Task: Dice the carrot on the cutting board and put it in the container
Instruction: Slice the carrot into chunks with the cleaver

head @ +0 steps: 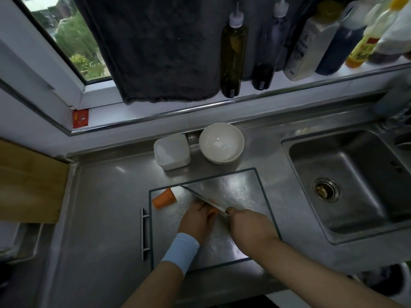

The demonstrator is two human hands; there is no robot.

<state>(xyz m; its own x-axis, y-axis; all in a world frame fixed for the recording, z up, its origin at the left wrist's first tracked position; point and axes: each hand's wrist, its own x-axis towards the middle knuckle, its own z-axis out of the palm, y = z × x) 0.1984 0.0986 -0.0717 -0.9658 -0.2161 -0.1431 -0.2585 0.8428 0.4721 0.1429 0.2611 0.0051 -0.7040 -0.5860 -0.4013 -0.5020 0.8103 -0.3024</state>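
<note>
A steel cutting board lies on the metal counter. One carrot chunk rests at the board's left edge. My left hand presses a second carrot piece onto the board; the fingers hide most of it. My right hand grips the handle of a knife, whose blade runs diagonally over that piece, beside my left fingers. Behind the board stand a white square container and a white bowl, both without carrot in them.
A steel sink with a drain lies to the right. Bottles line the window sill, and a dark cloth hangs there. A wooden board sits at the left. A bar handle lies beside the cutting board's left edge.
</note>
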